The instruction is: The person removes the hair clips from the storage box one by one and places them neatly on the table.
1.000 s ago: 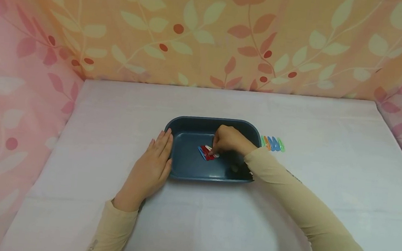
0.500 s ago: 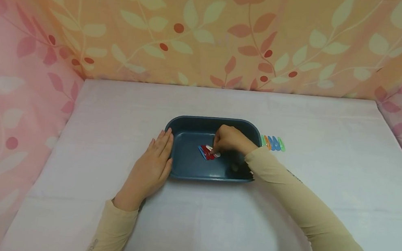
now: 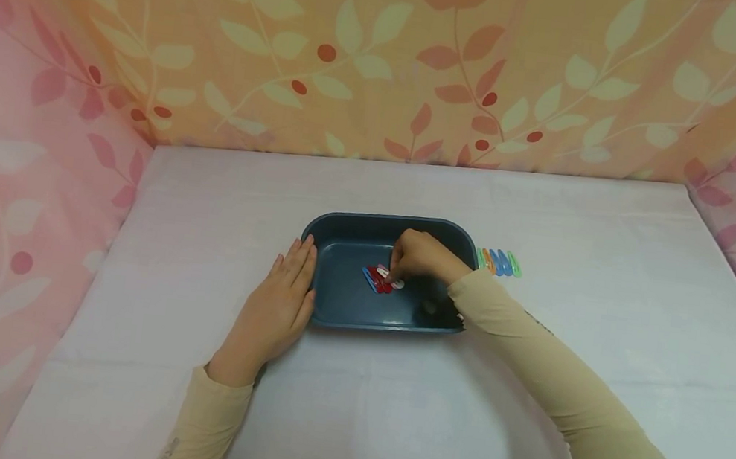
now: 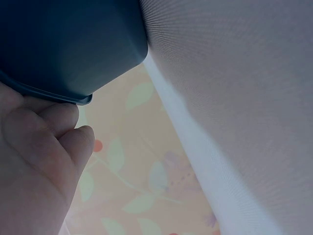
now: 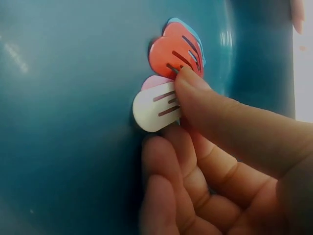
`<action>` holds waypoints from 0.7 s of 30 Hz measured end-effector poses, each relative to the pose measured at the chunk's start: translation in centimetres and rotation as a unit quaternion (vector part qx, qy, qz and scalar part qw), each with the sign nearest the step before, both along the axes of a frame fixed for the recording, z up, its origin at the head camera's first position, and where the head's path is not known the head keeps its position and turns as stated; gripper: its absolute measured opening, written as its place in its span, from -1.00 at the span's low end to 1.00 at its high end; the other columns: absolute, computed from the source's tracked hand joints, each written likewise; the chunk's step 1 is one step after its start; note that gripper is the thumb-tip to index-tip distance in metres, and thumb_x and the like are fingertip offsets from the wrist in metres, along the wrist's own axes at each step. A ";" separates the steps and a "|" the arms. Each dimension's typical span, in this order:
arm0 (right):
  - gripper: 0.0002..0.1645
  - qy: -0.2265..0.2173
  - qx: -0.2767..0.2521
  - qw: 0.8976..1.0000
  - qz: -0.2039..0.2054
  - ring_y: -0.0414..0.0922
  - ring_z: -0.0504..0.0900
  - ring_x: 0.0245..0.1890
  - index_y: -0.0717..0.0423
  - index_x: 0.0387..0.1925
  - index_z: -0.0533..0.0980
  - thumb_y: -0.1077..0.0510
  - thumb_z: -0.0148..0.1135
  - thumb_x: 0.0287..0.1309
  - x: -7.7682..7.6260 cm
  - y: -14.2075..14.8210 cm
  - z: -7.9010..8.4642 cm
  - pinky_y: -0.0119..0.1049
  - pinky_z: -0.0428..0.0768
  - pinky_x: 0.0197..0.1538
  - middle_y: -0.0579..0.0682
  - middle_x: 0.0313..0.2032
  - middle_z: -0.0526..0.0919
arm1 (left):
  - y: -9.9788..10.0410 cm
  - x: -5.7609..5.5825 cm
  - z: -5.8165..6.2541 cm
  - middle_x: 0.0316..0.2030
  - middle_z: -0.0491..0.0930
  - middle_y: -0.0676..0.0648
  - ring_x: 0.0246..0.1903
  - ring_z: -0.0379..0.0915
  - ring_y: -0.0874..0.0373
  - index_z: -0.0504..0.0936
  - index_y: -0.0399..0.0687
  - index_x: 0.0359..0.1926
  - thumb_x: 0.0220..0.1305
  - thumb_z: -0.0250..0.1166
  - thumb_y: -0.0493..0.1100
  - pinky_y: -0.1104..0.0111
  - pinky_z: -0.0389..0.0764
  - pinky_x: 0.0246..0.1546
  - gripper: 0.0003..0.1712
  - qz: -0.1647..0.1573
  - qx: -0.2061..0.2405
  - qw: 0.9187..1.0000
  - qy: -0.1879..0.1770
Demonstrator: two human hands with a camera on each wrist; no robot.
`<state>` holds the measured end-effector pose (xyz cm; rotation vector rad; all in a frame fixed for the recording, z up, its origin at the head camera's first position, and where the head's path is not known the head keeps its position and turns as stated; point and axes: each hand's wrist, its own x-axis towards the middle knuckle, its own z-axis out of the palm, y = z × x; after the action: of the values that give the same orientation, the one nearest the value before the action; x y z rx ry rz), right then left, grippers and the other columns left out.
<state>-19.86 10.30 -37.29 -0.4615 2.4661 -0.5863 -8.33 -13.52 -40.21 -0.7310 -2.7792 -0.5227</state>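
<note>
"So, how do the clips look to us?"
"Slotted and rounded: a white clip (image 5: pixel 151 110) overlapping a pink clip (image 5: pixel 153 81), beside red clips (image 5: pixel 164 55) and a blue one, mid-tray (image 3: pixel 346 308)."
"And the hands?"
"We see the right hand (image 3: pixel 421 254) pinching the white clip between thumb and fingers; the left hand (image 3: pixel 275 306) lies straight-fingered against the tray's left side."
"Changed since half a second ago?"
"Hardly; both hands stay put."

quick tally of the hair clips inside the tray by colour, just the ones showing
Blue clip: 1
Red clips: 2
Pink clip: 1
White clip, held by the fingers: 1
Total showing: 5
</note>
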 end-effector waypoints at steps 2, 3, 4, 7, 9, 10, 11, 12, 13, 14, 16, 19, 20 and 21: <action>-0.79 -0.001 -0.005 1.000 0.003 -0.23 0.45 -0.61 0.16 -0.63 0.61 0.16 0.46 -0.08 0.0 0.1 0.0 -0.42 0.40 -0.52 -0.08 -0.66 0.58 | 0.0 0.0 0.0 0.41 -0.03 -0.31 0.39 -0.11 -0.16 0.09 -0.50 0.34 0.34 -0.03 -0.21 0.01 0.04 0.32 -0.35 -0.001 0.002 1.000 0.002; -0.80 -0.004 -0.009 1.000 0.004 -0.23 0.46 -0.61 0.17 -0.63 0.61 0.17 0.46 -0.08 0.0 0.2 0.0 -0.42 0.41 -0.52 -0.08 -0.66 0.58 | 0.0 0.0 0.0 0.41 -0.02 -0.31 0.39 -0.10 -0.16 0.10 -0.50 0.34 0.34 -0.03 -0.20 0.01 0.05 0.32 -0.35 -0.001 0.002 1.000 0.003; -0.81 -0.007 -0.012 1.000 0.003 -0.23 0.47 -0.62 0.18 -0.63 0.61 0.18 0.45 -0.08 -0.1 0.2 0.0 -0.42 0.42 -0.52 -0.07 -0.65 0.59 | 0.0 0.0 0.0 0.41 -0.02 -0.31 0.38 -0.08 -0.17 0.10 -0.51 0.34 0.33 -0.03 -0.21 0.00 0.06 0.32 -0.35 -0.001 0.003 1.000 0.004; -0.83 -0.021 -0.025 0.999 0.001 -0.23 0.51 -0.63 0.20 -0.62 0.61 0.23 0.44 -0.07 -0.1 0.3 0.0 -0.42 0.47 -0.51 -0.06 -0.65 0.60 | 0.0 0.0 0.0 0.41 -0.01 -0.31 0.38 -0.08 -0.17 0.10 -0.51 0.34 0.33 -0.03 -0.21 0.00 0.07 0.31 -0.35 -0.002 0.004 1.000 0.006; -0.85 -0.031 -0.034 0.999 -0.002 -0.23 0.52 -0.63 0.21 -0.62 0.61 0.25 0.43 -0.07 -0.2 0.4 0.0 -0.42 0.51 -0.50 -0.06 -0.64 0.60 | 0.0 0.0 0.0 0.41 -0.01 -0.31 0.39 -0.09 -0.17 0.10 -0.51 0.34 0.33 -0.02 -0.21 0.00 0.07 0.31 -0.34 -0.002 0.004 1.000 0.007; -0.85 -0.036 -0.038 0.999 -0.005 -0.23 0.52 -0.63 0.21 -0.61 0.61 0.26 0.42 -0.07 -0.2 0.4 0.0 -0.42 0.52 -0.50 -0.06 -0.65 0.60 | 0.0 0.0 0.0 0.41 -0.01 -0.31 0.39 -0.10 -0.16 0.10 -0.50 0.34 0.33 -0.02 -0.20 0.00 0.07 0.31 -0.34 -0.002 0.004 1.000 0.007; -0.86 -0.041 -0.043 0.998 -0.008 -0.23 0.52 -0.63 0.22 -0.61 0.61 0.26 0.42 -0.06 -0.2 0.5 0.1 -0.41 0.53 -0.49 -0.06 -0.65 0.60 | 0.0 0.0 0.0 0.41 -0.01 -0.31 0.39 -0.11 -0.15 0.10 -0.50 0.34 0.33 -0.02 -0.20 0.00 0.07 0.31 -0.34 -0.001 0.005 1.000 0.008; -0.86 -0.044 -0.048 0.998 -0.009 -0.23 0.52 -0.63 0.22 -0.61 0.62 0.27 0.42 -0.06 -0.2 0.5 0.1 -0.41 0.53 -0.49 -0.06 -0.65 0.60 | 0.0 0.0 -0.1 0.40 -0.01 -0.31 0.39 -0.11 -0.14 0.11 -0.50 0.34 0.33 -0.03 -0.20 0.00 0.07 0.31 -0.35 -0.001 0.006 1.000 0.009; -0.87 -0.049 -0.054 0.997 -0.012 -0.23 0.51 -0.63 0.23 -0.60 0.62 0.28 0.41 -0.06 -0.2 0.5 0.2 -0.41 0.54 -0.49 -0.06 -0.65 0.59 | 0.0 0.0 -0.1 0.40 0.00 -0.31 0.40 -0.11 -0.14 0.12 -0.50 0.34 0.33 -0.03 -0.19 -0.01 0.07 0.31 -0.35 -0.001 0.009 1.000 0.011; -0.88 -0.052 -0.059 0.997 -0.014 -0.24 0.51 -0.63 0.23 -0.60 0.62 0.28 0.41 -0.06 -0.2 0.6 0.2 -0.41 0.54 -0.49 -0.07 -0.65 0.59 | 0.0 0.0 -0.2 0.40 0.01 -0.31 0.39 -0.10 -0.14 0.13 -0.51 0.33 0.33 -0.04 -0.19 -0.01 0.09 0.30 -0.35 -0.002 0.011 1.000 0.014; -0.89 -0.059 -0.071 0.996 -0.019 -0.24 0.51 -0.63 0.24 -0.59 0.63 0.29 0.41 -0.06 -0.2 0.8 0.3 -0.41 0.55 -0.48 -0.07 -0.65 0.59 | 0.0 -0.1 -0.3 0.39 0.02 -0.32 0.39 -0.09 -0.14 0.14 -0.51 0.33 0.34 -0.07 -0.18 -0.01 0.09 0.30 -0.36 -0.002 0.014 1.000 0.019; -0.90 -0.064 -0.091 0.994 -0.017 -0.24 0.52 -0.61 0.24 -0.57 0.63 0.29 0.40 -0.05 -0.2 1.1 0.5 -0.39 0.57 -0.45 -0.08 -0.64 0.59 | 0.0 -0.1 -0.3 0.39 0.04 -0.32 0.38 -0.07 -0.15 0.15 -0.52 0.32 0.34 -0.10 -0.17 -0.02 0.11 0.29 -0.37 -0.002 0.019 1.000 0.024; -0.90 -0.065 -0.097 0.993 -0.017 -0.23 0.52 -0.60 0.24 -0.57 0.64 0.28 0.39 -0.04 -0.2 1.3 0.5 -0.38 0.58 -0.43 -0.08 -0.64 0.59 | 0.0 0.0 -0.3 0.39 0.04 -0.32 0.38 -0.07 -0.15 0.15 -0.52 0.32 0.34 -0.10 -0.17 -0.03 0.11 0.29 -0.37 -0.002 0.019 1.000 0.024; -0.90 -0.065 -0.104 0.992 -0.018 -0.22 0.52 -0.59 0.24 -0.56 0.64 0.28 0.39 -0.04 -0.1 1.4 0.6 -0.38 0.58 -0.43 -0.07 -0.64 0.59 | 0.0 0.0 -0.2 0.39 0.03 -0.32 0.38 -0.07 -0.16 0.14 -0.52 0.32 0.34 -0.10 -0.17 -0.03 0.11 0.29 -0.36 -0.002 0.018 1.000 0.023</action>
<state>-19.99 11.71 -36.71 -0.4459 2.3046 -0.8647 -8.35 -13.51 -40.45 -0.7309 -2.7197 -0.5489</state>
